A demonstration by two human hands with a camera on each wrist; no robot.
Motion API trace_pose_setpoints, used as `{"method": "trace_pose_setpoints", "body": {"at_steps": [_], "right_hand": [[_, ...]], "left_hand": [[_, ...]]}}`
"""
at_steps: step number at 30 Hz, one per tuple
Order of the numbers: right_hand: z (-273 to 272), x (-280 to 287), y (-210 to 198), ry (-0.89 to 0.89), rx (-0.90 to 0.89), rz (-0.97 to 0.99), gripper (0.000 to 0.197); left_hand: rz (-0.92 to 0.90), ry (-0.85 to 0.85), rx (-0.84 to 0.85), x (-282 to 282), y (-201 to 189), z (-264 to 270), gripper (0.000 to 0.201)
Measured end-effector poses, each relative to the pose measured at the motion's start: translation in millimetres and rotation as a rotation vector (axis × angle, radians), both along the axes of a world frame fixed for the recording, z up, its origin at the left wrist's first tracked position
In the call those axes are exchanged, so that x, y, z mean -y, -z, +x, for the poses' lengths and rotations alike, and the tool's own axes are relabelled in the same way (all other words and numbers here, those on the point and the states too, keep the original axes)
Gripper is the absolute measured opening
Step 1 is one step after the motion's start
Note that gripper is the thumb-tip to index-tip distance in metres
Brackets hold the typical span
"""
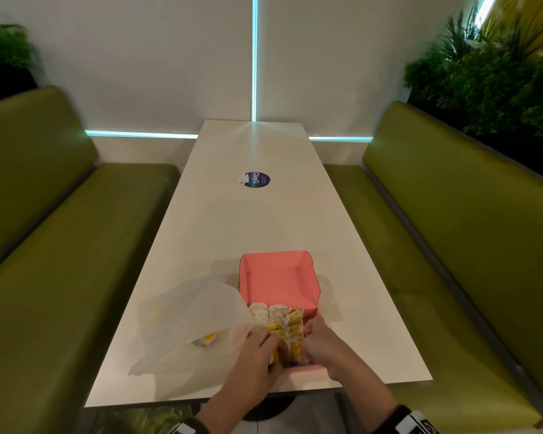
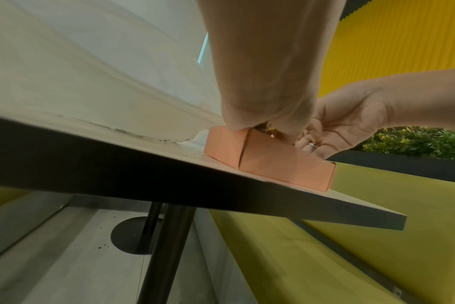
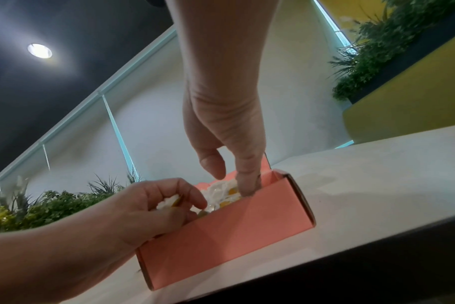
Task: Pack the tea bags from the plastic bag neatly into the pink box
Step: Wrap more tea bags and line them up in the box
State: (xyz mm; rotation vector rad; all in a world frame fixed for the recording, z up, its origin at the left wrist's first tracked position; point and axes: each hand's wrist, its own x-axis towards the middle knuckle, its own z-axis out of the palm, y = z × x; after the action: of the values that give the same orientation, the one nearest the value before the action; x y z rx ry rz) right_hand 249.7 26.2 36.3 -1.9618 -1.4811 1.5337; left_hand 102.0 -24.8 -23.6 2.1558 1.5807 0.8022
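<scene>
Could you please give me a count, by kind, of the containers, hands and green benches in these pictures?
Pink box: 1
Plastic bag: 1
Hands, left hand and right hand, both at the tea bags in the box: 2
Green benches: 2
Total: 6

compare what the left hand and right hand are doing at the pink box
The left hand pinches a tea bag between curled fingers at the near left corner of the pink box. The right hand holds nothing: a straight finger pokes down beside the right wall. Both hands work among the packed tea bags.
</scene>
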Motion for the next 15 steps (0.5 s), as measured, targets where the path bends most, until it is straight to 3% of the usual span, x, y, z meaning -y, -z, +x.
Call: {"method": "trace_pose_setpoints", "body": {"at_steps": [6, 8, 11, 15], "right_hand": [[-2, -1, -7, -0.004, 0.009, 0.018, 0.043], [3, -1, -10, -0.03, 0.027, 0.079, 0.04], [10, -2, -31, -0.042, 0.085, 0.226, 0.011], [5, 5, -58, -0.181, -0.164, 0.207, 0.007]], "left_hand": [[-0.108, -0.025, 0.018, 1, -4, 1, 0.03], [-0.207, -0.062, 0.198, -1, -16, -1, 0.05], [-0.273, -0.04, 0.497, -4, -36, -2, 0.077], [-0.19, -0.011, 0.489, -9, -45, -2, 0.09]]}}
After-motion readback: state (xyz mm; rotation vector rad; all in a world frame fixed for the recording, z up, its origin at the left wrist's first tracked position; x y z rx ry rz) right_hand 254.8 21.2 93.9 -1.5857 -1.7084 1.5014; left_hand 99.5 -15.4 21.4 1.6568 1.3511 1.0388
